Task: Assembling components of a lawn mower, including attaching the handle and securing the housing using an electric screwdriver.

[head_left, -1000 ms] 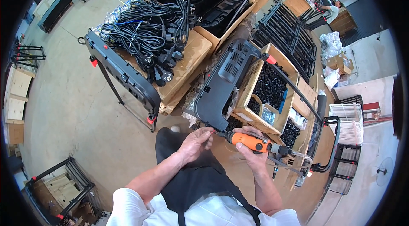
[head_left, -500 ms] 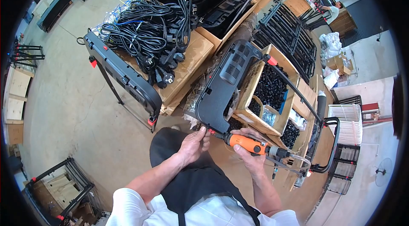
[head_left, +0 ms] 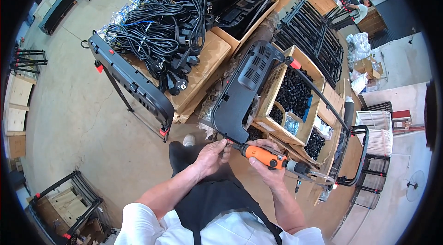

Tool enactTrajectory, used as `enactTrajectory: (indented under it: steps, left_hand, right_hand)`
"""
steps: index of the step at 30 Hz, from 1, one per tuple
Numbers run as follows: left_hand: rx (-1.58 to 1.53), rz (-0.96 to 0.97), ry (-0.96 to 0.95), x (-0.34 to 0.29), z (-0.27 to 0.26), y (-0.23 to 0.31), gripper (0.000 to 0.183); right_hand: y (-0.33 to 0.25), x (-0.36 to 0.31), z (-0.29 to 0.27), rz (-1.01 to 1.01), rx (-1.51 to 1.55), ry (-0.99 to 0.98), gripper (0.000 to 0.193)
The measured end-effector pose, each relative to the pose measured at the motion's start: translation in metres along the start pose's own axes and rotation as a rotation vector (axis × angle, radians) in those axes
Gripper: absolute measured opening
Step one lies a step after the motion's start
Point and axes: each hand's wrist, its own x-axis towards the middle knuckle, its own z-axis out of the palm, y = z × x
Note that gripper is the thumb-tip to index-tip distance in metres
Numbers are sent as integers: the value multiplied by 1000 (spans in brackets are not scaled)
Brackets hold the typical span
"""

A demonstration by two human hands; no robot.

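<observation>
In my right hand (head_left: 270, 171) is an orange power screwdriver (head_left: 264, 155) with a hose at its back end, its nose pointing left. The fingers and thumb wrap round its body. The nose is close to the lower corner of a black plastic housing (head_left: 243, 86), beside a small red piece. My left hand (head_left: 213, 158) is closed in a pinch at that same corner, thumb up against the red piece; whatever lies between its fingers is hidden. The housing has vent slots and is joined to a black tubular frame (head_left: 323, 98) on the right.
Wooden bins (head_left: 265, 113) of small black parts stand right of the housing. Beyond it, black cables with plugs (head_left: 159, 37) lie heaped on a cardboard box (head_left: 210, 58). A second black housing (head_left: 134, 86) stands at left. Far right, a person (head_left: 360, 12) is by stacked frames.
The screwdriver and my right hand have shifted slightly left, and the tool's back end has tipped a little. My left hand has moved slightly rightward. A shoe shows now below the second housing.
</observation>
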Motion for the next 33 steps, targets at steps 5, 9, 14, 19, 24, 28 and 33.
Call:
enactTrajectory:
  steps: [5,9,14,19,24,28,33]
  left_hand:
    - [-129,-26,32,1,10,-15,25]
    - [49,-28,47,-3,13,-23,26]
    - [188,34,171,-4,7,-19,22]
    - [204,65,159,-3,2,-17,23]
    - [213,42,181,-3,-2,-8,22]
    - [123,45,206,-2,-1,-2,26]
    - [103,31,238,0,-4,0,30]
  right_hand:
    - [6,4,8,-87,-157,-15,49]
    - [6,8,13,-76,-217,-1,49]
    - [-9,23,27,46,-257,-3,48]
    - [-1,33,31,-29,-409,-76,38]
    - [-2,40,35,-112,-447,-141,36]
    - [-3,44,35,-90,-468,-155,35]
    - [0,44,33,-71,-446,-161,36]
